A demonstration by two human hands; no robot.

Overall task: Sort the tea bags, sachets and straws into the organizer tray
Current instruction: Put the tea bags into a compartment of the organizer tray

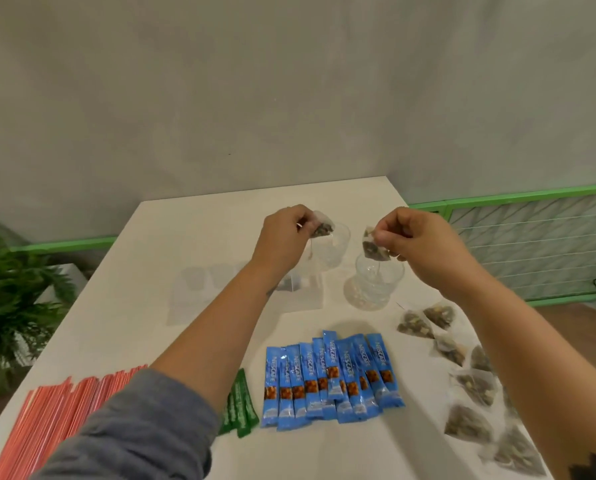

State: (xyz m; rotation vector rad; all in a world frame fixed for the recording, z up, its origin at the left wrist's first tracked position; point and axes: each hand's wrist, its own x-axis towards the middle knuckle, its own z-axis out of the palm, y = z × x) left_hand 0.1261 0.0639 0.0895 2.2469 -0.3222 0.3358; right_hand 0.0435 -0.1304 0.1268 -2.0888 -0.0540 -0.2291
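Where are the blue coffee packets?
In the head view, the blue coffee packets lie fanned at the table's near middle, between the green sachets and the tea bags.
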